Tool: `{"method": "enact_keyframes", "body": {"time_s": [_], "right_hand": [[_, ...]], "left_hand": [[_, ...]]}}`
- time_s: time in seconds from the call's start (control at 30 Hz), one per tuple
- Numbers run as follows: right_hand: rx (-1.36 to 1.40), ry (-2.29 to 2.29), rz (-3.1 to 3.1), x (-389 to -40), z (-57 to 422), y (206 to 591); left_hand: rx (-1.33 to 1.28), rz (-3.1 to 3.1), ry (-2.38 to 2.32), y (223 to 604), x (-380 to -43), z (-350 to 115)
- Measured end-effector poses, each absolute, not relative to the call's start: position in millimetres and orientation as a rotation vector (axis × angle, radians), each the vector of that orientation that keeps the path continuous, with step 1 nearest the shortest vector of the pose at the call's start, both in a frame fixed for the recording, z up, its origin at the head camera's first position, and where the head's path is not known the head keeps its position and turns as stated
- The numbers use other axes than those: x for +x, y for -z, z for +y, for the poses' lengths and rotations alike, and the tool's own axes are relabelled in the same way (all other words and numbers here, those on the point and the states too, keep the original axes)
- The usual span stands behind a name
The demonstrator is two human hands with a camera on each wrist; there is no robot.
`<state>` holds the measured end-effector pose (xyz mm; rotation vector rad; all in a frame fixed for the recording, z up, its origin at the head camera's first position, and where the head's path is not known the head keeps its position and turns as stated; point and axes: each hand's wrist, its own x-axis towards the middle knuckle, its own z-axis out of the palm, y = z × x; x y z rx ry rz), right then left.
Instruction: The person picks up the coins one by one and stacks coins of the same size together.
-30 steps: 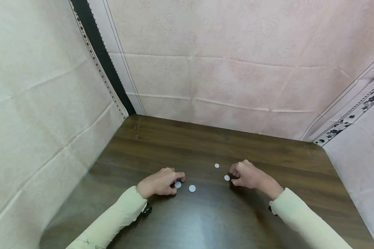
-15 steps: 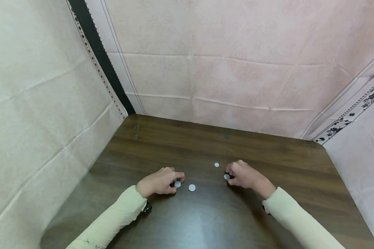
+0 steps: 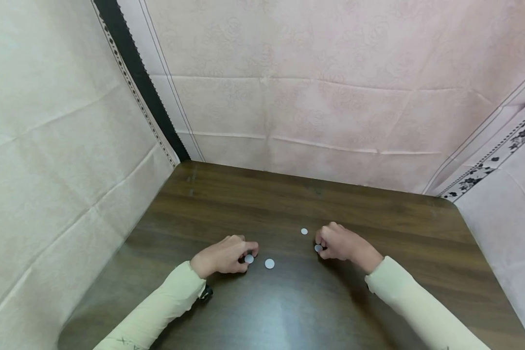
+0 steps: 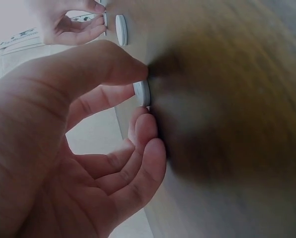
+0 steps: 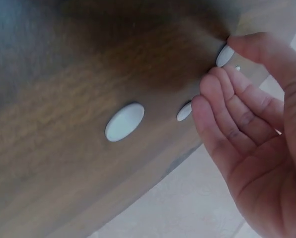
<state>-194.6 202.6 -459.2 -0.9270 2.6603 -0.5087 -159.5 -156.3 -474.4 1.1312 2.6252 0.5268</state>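
In the head view, my left hand [image 3: 225, 255] rests low on the brown table, thumb and fingers curled round the edge of a small round white disc [image 3: 249, 259]. The left wrist view shows this white disc [image 4: 142, 92] between thumb and fingertips, right at the tabletop. My right hand [image 3: 339, 243] pinches another white disc [image 3: 318, 248] by its edge; in the right wrist view that disc [image 5: 225, 54] sits between thumb tip and fingertips. A third white disc [image 3: 269, 264] lies flat just right of my left hand. Beyond the right hand's fingers lies a smaller-looking white disc [image 3: 304, 231].
The dark wood table [image 3: 245, 204] has rounded far corners. Pale cloth [image 3: 323, 112] hangs behind it, with more cloth [image 3: 70, 170] along the left and right sides. A dark strip [image 3: 148, 87] shows at the back left corner.
My right hand has moved slightly left, and its thumb and fingers have come round the white disc beside it. The left hand keeps its place at its disc.
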Motion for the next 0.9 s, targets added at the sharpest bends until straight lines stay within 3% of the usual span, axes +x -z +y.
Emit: {"method": "enact_keyframes", "body": {"time_s": [0.9], "right_hand": [[-1.097,0.126,2.679,-203.8,175.5,470.3]], "left_hand": [[1.136,2.637,-0.524,478.5,-160.6,-157.9]]}}
